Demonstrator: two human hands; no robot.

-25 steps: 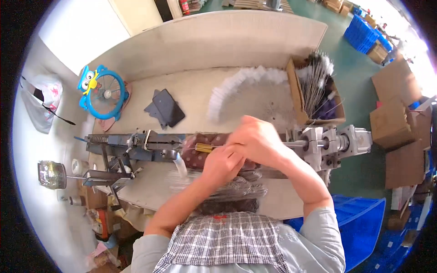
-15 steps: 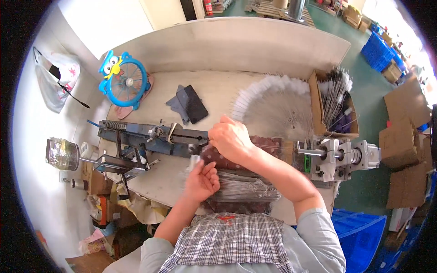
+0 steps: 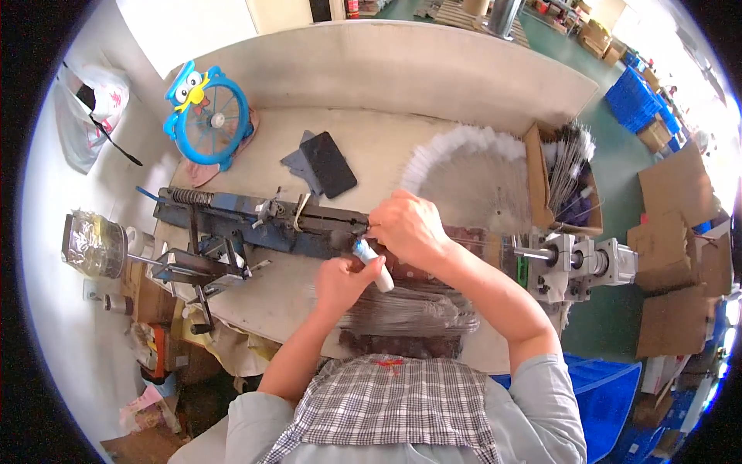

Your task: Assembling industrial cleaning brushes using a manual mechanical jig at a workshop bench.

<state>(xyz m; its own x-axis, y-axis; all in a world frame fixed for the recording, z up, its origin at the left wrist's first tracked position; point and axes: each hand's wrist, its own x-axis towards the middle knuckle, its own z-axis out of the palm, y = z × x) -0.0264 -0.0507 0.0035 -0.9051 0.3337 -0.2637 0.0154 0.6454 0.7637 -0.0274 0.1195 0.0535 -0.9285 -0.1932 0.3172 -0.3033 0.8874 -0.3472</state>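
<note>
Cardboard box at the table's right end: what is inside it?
The cardboard box holds a loose bundle of thin wire rods with white fluffy ends. Its bottom and any contents beneath them are covered.

workshop | bench jig | cardboard boxes | blue crates

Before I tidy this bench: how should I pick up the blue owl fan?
Probably by the blue outer ring of the owl fan, from above on its near side. It lies tilted against the wall with the rim exposed; the spoked grille inside offers your fingers little to hold.
</note>
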